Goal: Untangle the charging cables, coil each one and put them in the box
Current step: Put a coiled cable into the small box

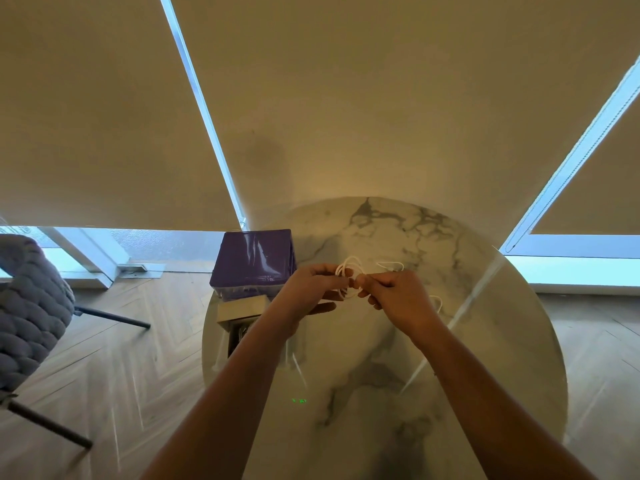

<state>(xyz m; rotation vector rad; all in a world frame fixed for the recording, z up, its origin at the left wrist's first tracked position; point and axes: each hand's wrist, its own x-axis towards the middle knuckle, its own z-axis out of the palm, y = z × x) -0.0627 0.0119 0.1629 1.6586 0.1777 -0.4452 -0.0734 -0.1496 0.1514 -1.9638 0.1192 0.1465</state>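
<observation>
Coiling white cable (349, 277) mid-frame | left hand (311, 289) grips loops, right hand (394, 296) pinches strand | more cable on bench (381, 358) | box (242, 318) contents unclear

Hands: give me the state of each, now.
Left hand: holding the white cable coil.
Right hand: pinching the same white cable.

Box (242, 327) on table (467, 341) left edge; lid (254, 259) behind it; chair (31, 306) far left.
</observation>
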